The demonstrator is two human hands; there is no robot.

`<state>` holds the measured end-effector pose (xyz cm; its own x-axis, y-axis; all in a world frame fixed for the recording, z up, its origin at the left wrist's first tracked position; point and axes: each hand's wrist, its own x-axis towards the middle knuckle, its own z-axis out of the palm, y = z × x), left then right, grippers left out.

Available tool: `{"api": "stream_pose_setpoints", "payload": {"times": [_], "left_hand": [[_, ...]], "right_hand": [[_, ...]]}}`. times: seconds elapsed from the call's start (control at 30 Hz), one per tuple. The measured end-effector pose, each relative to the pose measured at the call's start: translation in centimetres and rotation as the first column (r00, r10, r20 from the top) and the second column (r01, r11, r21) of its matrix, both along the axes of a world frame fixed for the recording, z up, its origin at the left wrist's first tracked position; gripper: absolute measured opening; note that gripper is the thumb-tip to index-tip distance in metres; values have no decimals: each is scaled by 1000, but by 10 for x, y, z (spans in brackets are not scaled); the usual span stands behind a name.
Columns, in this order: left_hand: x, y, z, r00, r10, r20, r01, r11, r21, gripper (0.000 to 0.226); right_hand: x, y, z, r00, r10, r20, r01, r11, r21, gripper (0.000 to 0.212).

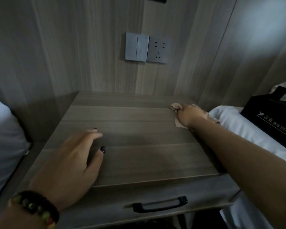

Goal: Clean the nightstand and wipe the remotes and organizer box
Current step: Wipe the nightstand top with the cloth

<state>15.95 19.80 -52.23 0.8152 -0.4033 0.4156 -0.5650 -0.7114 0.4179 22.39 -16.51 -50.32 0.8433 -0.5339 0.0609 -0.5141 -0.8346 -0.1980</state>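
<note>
The wooden nightstand (pixel 139 129) fills the middle of the view, its top bare. My right hand (pixel 187 115) reaches to the far right corner of the top and holds a crumpled beige cloth (pixel 177 123) pressed against the wood. My left hand (pixel 73 159) rests flat on the near left part of the top, fingers straight and spread, holding nothing. A beaded bracelet (pixel 35 207) is on that wrist. A black organizer box (pixel 269 118) with hotel lettering sits on the white bed at the right. No remotes are visible.
A white pillow (pixel 2 138) lies left of the nightstand. White bedding (pixel 234 123) lies to the right. A switch panel and socket (pixel 145 47) are on the wood wall behind. The drawer front has a black handle (pixel 160 204).
</note>
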Motion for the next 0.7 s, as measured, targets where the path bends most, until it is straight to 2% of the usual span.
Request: {"api": "stream_pose_setpoints", "payload": {"times": [0.13, 0.2, 0.27, 0.37, 0.43, 0.5, 0.6, 0.7], "left_hand": [[2, -6, -4, 995, 60, 85, -60, 998, 5, 47], [3, -4, -4, 992, 84, 92, -82, 996, -27, 50], [3, -3, -5, 990, 100, 102, -99, 995, -10, 51], [2, -4, -3, 987, 134, 86, -135, 991, 11, 52], [2, -4, -4, 986, 140, 94, -142, 990, 13, 53], [4, -4, -6, 984, 137, 110, -139, 990, 12, 53], [5, -6, -8, 983, 129, 132, -130, 992, -5, 53], [4, -7, -9, 977, 151, 152, -148, 988, -34, 52]], "right_hand": [[57, 32, 1, 999, 30, -36, -30, 1000, -6, 56], [74, 71, 0, 986, 167, -9, -167, 985, -31, 52], [76, 107, -3, 932, 364, 7, -363, 931, -25, 45], [48, 121, -11, 795, 603, 58, -604, 797, -2, 38], [25, 98, -10, 745, 659, 98, -664, 747, 29, 37], [16, 58, -6, 814, 577, 71, -581, 812, 52, 39], [32, 10, -4, 956, 288, 50, -290, 956, 35, 39], [71, 14, -1, 998, 65, 26, -65, 998, 8, 47]]}}
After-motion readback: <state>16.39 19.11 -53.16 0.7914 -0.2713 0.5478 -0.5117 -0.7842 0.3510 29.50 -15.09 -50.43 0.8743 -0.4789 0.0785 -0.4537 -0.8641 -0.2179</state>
